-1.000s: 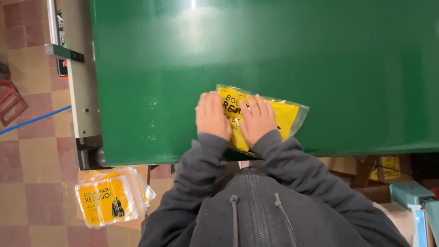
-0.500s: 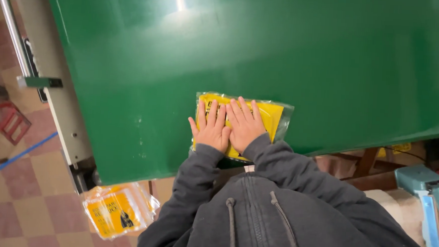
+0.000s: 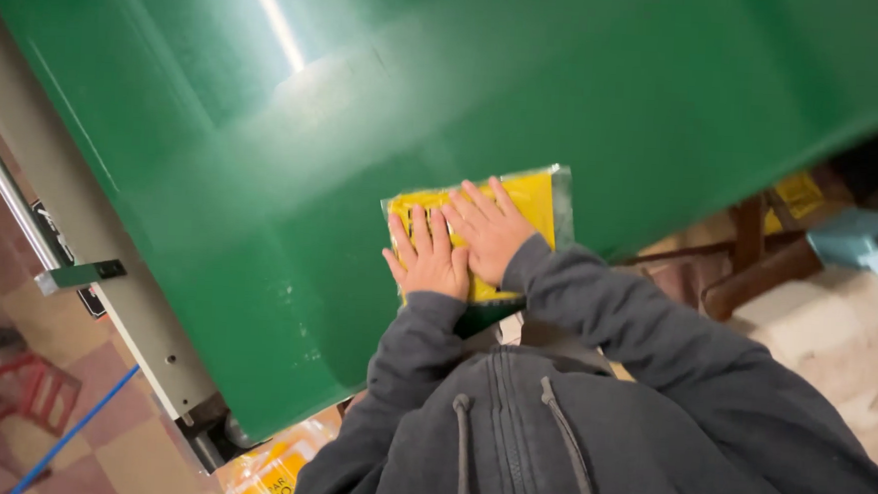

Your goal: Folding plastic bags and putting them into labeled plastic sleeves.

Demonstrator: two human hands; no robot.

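Yellow packet [image 3: 534, 197], clear-wrapped, flat on green table [image 3: 263, 168], both hands pressing

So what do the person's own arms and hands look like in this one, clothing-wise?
Both arms are covered to the wrist by the long sleeves of a dark grey zip-up hoodie with matching drawcords. The left hand and right hand are bare: no gloves, rings, or watch visible.

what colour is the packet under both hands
Yellow, in clear plastic wrap; the packet shows best in the head view.
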